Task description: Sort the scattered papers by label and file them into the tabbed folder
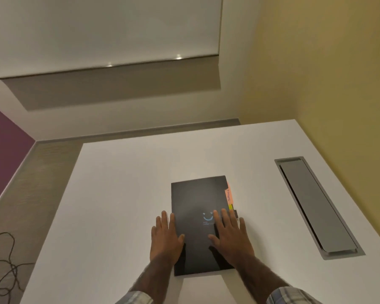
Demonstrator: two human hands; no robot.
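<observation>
The folder was matte black with a pale blue smile logo and orange and yellow tabs, the desk white, the sleeves plaid.

Folder: flat on the bench before you.
Hands: your left hand on its left edge, right hand on its right side.
Tabs: along its right edge.
Cable hatch: right of folder.

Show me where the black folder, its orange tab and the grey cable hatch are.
black folder [196,198]: head view, bare upper part of the cover.
orange tab [228,195]: head view, on the handwritten label.
grey cable hatch [316,205]: head view, middle of its lid.
</observation>
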